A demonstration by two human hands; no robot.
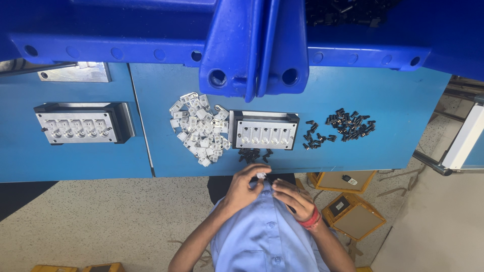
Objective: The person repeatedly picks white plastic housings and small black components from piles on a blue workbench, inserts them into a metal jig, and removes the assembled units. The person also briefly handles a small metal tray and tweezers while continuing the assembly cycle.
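My left hand (243, 187) pinches a small white plastic part (261, 175) at its fingertips, just below the blue table's front edge (322, 163). My right hand (295, 198), with a red band at the wrist, is curled close beside it, fingertips almost touching the left hand. Whether it holds anything is hidden. Both hands hover in front of my light blue shirt (264, 236). Right above them on the table stands a metal jig block (263, 130) with a row of round sockets.
A pile of white parts (199, 128) lies left of the jig, small black parts (348, 123) to its right and a few (254, 154) in front. A second jig (80, 124) sits far left. Blue bins (254, 45) overhang the back. Cardboard boxes (353, 214) rest on the floor.
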